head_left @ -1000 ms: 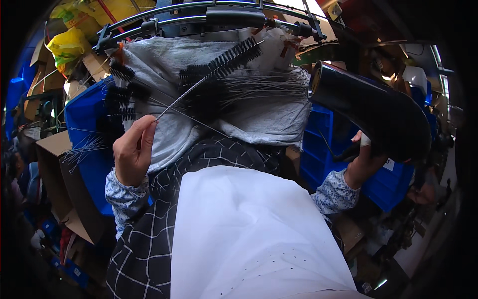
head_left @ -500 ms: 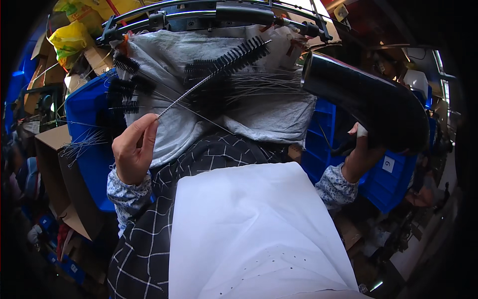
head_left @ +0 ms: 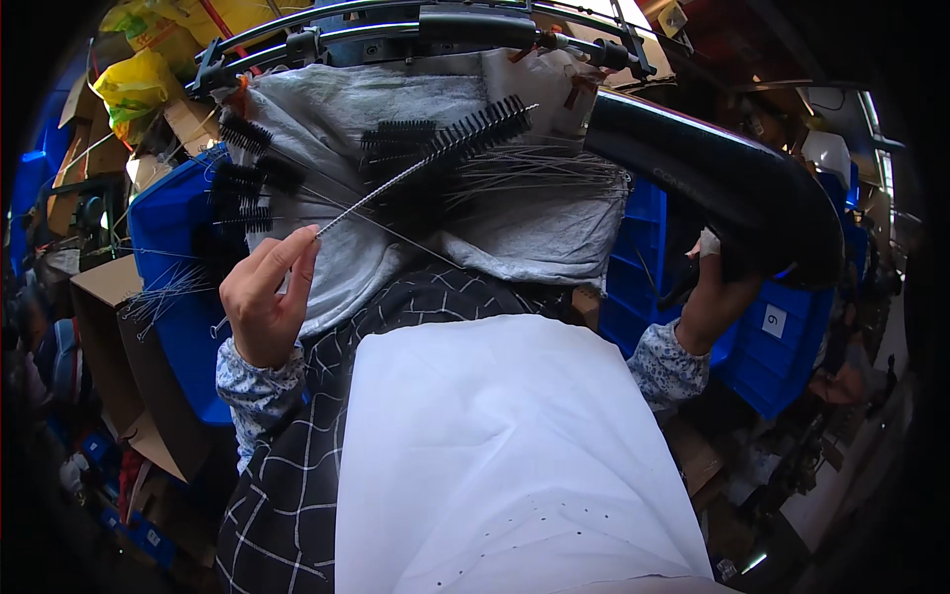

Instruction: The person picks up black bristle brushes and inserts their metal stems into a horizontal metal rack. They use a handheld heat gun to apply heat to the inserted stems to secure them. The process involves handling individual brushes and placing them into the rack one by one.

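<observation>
My left hand (head_left: 262, 297) pinches the wire stem of a long black bottle brush (head_left: 465, 134), which slants up and to the right over a grey cloth (head_left: 396, 148). My right hand (head_left: 714, 292) grips a black hair dryer (head_left: 722, 183) by its handle, the barrel lying across the upper right with its nozzle close to the brush's bristle tip. A pile of black brushes and bare wire stems (head_left: 515, 168) lies on the cloth under the held brush.
Blue plastic bins (head_left: 168, 247) stand on the left and at the right (head_left: 782, 346). A black metal frame (head_left: 416, 20) runs across the top. Cardboard boxes (head_left: 109, 297) and yellow bags (head_left: 134, 79) crowd the left. A white apron (head_left: 495, 455) covers my lap.
My right hand has swung the hair dryer left and flatter, bringing its nozzle toward the brush tip. My left hand has shifted slightly, still holding the brush stem.
</observation>
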`<action>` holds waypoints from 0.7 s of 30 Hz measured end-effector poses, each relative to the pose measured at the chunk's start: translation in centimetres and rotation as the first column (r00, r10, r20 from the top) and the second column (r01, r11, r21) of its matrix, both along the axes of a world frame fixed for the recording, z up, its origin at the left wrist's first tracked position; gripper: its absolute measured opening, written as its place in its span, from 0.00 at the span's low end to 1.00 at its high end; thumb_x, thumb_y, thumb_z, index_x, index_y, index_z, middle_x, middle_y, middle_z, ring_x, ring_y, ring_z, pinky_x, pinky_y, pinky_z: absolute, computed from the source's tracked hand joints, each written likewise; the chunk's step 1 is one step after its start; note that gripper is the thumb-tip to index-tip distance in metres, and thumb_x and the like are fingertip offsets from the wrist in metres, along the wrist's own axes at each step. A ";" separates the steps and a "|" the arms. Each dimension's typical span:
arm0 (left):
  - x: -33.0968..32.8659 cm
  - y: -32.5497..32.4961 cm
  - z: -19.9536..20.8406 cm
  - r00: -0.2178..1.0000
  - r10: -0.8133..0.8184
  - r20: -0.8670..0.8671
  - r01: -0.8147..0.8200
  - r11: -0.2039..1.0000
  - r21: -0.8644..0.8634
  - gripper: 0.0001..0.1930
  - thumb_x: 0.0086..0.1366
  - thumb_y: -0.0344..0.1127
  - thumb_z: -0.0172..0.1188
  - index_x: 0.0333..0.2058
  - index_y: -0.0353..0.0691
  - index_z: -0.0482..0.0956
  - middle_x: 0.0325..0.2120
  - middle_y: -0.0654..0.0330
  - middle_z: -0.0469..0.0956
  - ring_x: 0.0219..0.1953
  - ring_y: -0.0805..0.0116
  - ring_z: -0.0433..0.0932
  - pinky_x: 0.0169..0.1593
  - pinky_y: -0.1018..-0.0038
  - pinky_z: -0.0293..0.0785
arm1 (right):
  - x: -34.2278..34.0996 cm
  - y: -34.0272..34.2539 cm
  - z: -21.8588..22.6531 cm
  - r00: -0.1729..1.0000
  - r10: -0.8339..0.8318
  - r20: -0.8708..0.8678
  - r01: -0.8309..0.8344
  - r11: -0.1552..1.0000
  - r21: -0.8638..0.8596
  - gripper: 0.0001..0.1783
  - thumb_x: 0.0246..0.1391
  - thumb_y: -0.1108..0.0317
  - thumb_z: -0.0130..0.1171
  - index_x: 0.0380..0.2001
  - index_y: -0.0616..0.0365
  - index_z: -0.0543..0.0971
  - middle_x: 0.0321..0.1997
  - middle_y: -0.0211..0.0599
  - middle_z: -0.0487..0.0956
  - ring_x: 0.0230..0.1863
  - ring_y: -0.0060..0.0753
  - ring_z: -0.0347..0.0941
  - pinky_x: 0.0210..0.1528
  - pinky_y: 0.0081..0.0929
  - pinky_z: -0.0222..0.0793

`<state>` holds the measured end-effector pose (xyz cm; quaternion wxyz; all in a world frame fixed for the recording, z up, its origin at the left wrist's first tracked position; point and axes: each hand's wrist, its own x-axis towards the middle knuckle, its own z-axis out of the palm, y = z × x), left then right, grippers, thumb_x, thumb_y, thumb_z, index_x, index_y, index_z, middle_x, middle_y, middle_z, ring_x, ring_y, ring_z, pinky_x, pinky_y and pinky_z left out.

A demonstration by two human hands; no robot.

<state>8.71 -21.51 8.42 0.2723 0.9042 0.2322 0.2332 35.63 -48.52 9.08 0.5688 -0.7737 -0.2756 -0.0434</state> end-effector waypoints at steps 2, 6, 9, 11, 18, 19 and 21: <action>0.2 -0.1 -0.1 1.000 0.003 0.020 -0.004 0.999 0.036 0.09 0.50 0.22 0.57 0.33 0.36 0.75 0.19 0.60 0.73 0.17 0.79 0.65 0.19 0.85 0.59 | 0.0 0.1 0.0 1.000 0.002 -0.007 -0.002 1.000 0.008 0.14 0.42 0.77 0.55 0.36 0.69 0.69 0.25 0.38 0.73 0.22 0.23 0.67 0.25 0.17 0.64; 0.5 0.0 0.1 0.998 0.063 0.015 -0.065 0.992 0.113 0.10 0.46 0.23 0.59 0.31 0.39 0.76 0.15 0.59 0.72 0.15 0.70 0.69 0.19 0.79 0.61 | 0.7 -0.1 -1.2 0.999 -0.023 0.025 0.024 1.000 -0.018 0.14 0.42 0.77 0.55 0.36 0.69 0.69 0.26 0.38 0.73 0.22 0.22 0.67 0.25 0.18 0.64; 0.4 0.1 0.0 0.999 0.046 0.013 -0.048 0.982 0.184 0.11 0.45 0.24 0.60 0.31 0.41 0.77 0.15 0.61 0.72 0.15 0.71 0.68 0.18 0.79 0.59 | 0.3 0.3 -1.1 1.000 -0.016 -0.007 0.016 1.000 0.014 0.14 0.42 0.78 0.55 0.35 0.69 0.69 0.26 0.37 0.73 0.23 0.22 0.68 0.25 0.18 0.65; 0.4 0.1 0.1 0.999 0.032 -0.019 -0.028 0.977 0.211 0.11 0.46 0.23 0.60 0.31 0.40 0.76 0.16 0.59 0.72 0.15 0.71 0.68 0.19 0.79 0.59 | 0.2 0.4 -1.1 0.999 -0.044 -0.003 0.044 0.999 0.016 0.13 0.42 0.78 0.55 0.35 0.69 0.70 0.26 0.37 0.73 0.23 0.22 0.68 0.25 0.18 0.65; 0.7 0.0 0.3 0.996 0.061 -0.065 -0.039 0.954 0.297 0.10 0.46 0.24 0.60 0.31 0.40 0.77 0.16 0.59 0.72 0.16 0.70 0.68 0.20 0.78 0.60 | 0.5 0.4 -1.2 0.996 -0.091 0.022 0.091 0.996 0.007 0.15 0.40 0.78 0.57 0.36 0.67 0.70 0.27 0.37 0.74 0.23 0.22 0.68 0.25 0.17 0.65; 0.7 0.0 0.3 0.997 0.057 -0.058 -0.039 0.958 0.285 0.10 0.47 0.25 0.60 0.31 0.40 0.76 0.16 0.59 0.71 0.16 0.70 0.67 0.20 0.78 0.60 | 0.6 0.3 -1.2 0.992 -0.118 0.053 0.120 0.992 -0.027 0.16 0.40 0.79 0.57 0.36 0.67 0.70 0.27 0.38 0.74 0.23 0.22 0.68 0.25 0.17 0.64; 0.6 0.0 0.2 0.998 0.051 -0.041 -0.039 0.964 0.262 0.09 0.48 0.25 0.60 0.31 0.39 0.76 0.16 0.60 0.71 0.15 0.71 0.67 0.19 0.79 0.60 | 0.3 0.1 -1.0 0.998 -0.058 -0.019 0.058 0.998 -0.008 0.16 0.40 0.78 0.57 0.36 0.68 0.70 0.27 0.37 0.74 0.23 0.22 0.68 0.25 0.17 0.64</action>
